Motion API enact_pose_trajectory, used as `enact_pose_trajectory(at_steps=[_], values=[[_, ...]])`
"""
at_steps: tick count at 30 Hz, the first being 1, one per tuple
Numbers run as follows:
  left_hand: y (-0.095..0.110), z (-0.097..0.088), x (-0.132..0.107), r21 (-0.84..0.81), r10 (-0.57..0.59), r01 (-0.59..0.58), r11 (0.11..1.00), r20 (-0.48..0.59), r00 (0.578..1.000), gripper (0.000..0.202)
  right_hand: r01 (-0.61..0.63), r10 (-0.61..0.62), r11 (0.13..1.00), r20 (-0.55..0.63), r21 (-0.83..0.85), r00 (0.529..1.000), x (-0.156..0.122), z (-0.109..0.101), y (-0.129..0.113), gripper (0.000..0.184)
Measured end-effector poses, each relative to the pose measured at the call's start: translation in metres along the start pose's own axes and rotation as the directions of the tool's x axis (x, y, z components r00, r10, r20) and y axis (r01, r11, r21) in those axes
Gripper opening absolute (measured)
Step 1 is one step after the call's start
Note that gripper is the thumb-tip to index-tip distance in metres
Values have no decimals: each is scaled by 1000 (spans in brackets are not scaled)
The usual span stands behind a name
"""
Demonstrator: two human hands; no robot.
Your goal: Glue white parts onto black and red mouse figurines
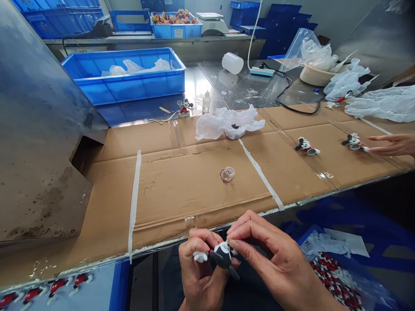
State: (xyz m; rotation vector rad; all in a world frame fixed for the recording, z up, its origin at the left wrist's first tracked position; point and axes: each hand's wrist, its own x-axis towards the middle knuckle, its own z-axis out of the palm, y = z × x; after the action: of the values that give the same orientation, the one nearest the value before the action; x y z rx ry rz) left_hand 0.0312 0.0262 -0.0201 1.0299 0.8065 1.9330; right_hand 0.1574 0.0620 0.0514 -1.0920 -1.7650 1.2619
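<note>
My left hand [204, 263] is closed around a Mickey Mouse figurine [222, 254], whose white face, dark ears and one white glove show between the fingers. The thumb and fingertips of my right hand [266, 255] are pinched together at the front of its face. What they grip there, if anything, is too small to make out. Ahead on the cardboard stands a small clear cup [228, 173] with dark specks around it. Beyond that, a white plastic sheet [215, 125] lies crumpled, with small black pieces [235, 126] on it.
Two similar figurines [306, 146] lie to the right, the farther one touched by another person's hand [394, 144]. A metal panel [39, 129] rises at left. A blue bin [129, 84] and a small bottle [206, 103] stand behind. Red-and-black parts [337, 276] fill a bag below right.
</note>
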Motion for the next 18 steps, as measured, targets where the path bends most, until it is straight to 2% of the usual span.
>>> enact_pose_trajectory(at_steps=[9, 15, 18], values=[[-2, 1, -6, 10, -10, 10, 1000, -23, 1000, 26, -11, 11, 1000, 14, -4, 1000, 2, -1, -3, 23], [-1, 13, -20, 1, -115, 118, 993, -195, 974, 32, -75, 73, 996, 37, 52, 997, 1, -2, -2, 22], [2, 16, -19, 5, -133, 137, 991, -215, 968, 31, -129, 123, 987, 69, 97, 990, 2, -6, -1, 22]])
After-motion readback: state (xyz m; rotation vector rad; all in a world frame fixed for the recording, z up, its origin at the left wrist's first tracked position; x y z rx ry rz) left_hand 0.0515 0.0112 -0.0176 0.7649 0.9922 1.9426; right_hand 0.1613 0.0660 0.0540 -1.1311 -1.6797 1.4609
